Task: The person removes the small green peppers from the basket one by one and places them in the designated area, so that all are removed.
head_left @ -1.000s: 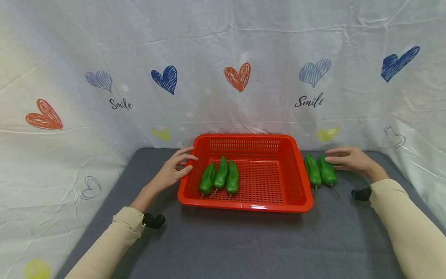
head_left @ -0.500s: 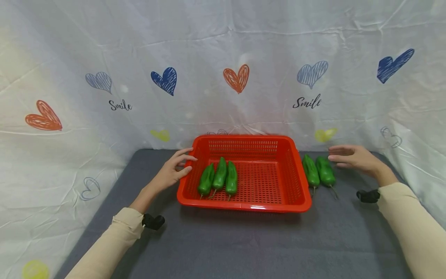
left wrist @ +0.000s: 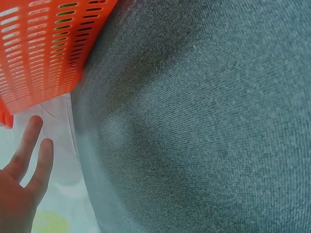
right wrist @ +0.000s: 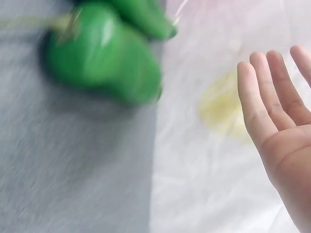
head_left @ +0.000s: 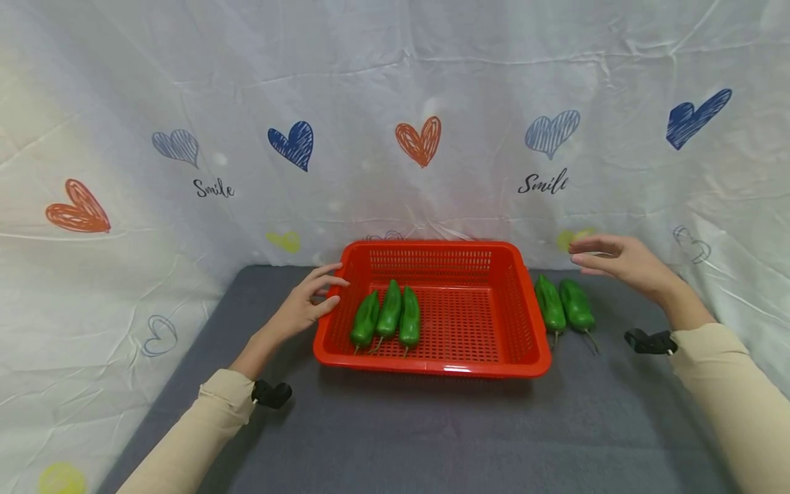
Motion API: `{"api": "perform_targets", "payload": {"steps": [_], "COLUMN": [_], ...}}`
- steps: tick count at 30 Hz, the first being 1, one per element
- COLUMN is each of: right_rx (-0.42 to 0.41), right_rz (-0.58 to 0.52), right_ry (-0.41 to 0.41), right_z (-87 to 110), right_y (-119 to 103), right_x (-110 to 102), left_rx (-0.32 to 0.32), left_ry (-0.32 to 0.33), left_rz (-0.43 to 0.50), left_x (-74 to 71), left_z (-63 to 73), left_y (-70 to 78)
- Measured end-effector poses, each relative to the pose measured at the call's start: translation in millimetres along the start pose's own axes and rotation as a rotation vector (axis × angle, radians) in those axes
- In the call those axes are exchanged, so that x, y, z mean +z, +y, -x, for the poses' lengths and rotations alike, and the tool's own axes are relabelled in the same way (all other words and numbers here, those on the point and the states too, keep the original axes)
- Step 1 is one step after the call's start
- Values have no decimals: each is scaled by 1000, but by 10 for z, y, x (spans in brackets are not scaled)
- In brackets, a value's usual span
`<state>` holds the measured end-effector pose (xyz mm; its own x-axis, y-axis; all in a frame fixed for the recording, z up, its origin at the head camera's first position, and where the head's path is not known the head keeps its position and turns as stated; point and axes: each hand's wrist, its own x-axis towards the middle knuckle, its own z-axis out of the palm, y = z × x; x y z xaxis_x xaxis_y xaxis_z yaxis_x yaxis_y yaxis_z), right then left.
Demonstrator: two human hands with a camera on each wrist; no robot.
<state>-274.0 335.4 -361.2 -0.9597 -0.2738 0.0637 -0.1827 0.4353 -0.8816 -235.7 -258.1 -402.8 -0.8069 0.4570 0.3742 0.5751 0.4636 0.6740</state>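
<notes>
A red plastic basket (head_left: pixel 432 369) stands on the table with three green peppers (head_left: pixel 389 312) lying side by side at its left end. At the basket's left rim is my left hand (head_left: pixel 302 302), its fingers spread and loosely bent; whether they touch the rim I cannot tell. Outside the basket's right wall lie two more green peppers, a slimmer one (head_left: pixel 551 305) against the wall and a thicker one (head_left: pixel 577 305) beside it. My right hand (head_left: pixel 626 264) hovers above and right of the thicker pepper, holding nothing; in the right wrist view its fingers (right wrist: pixel 262 99) are nearly straight.
A dark grey cloth covers the table (head_left: pixel 420 439). Behind it and along the left hangs a white curtain (head_left: pixel 358 82) printed with hearts and the word Smile. Each wrist carries a small black camera, one on the left (head_left: pixel 271 393) and one on the right (head_left: pixel 649 341).
My right hand has come away from the thicker pepper, first rightward, then up and slightly back left. The left hand, basket and peppers keep their places.
</notes>
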Motion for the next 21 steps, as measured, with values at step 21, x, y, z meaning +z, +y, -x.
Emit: {"api": "perform_targets", "payload": {"steps": [21], "right_rx": [-126], "right_rz": [92], "right_ry": [-90], "right_z": [-240], "right_y": [-662], "right_x": [409], "left_rx": [6], "left_ry": [-11], "left_rz": [-9], "left_x": [-18], "left_z": [14], "left_y": [-55]}}
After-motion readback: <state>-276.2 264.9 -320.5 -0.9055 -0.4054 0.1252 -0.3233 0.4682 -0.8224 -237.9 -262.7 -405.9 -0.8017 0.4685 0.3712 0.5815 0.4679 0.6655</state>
